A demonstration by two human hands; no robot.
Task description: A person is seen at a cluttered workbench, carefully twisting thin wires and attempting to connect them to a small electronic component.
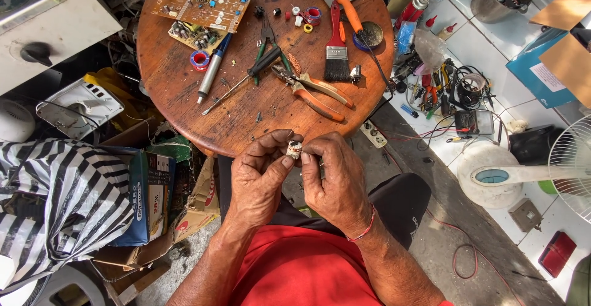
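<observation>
Sitting just beyond the hands, a round wooden table [184, 90] with a worn, scratched top carries brown circuit boards [200, 1], orange-handled pliers [314, 90], a screwdriver [237, 84] and a black-bristled paintbrush [337, 50]. Clutter rings it: a striped black-and-white bag [55, 201], cardboard boxes, and a white fan [548, 170] on pale tiles. Both hands meet in front of the table's near edge. The left hand [258, 180] and right hand [335, 183] pinch a small, pale, stubby cylindrical part [295, 149] between thumbs and fingertips, fingers closed narrowly around it. Its long axis seems tilted upward, though it is too small to tell for sure.
</observation>
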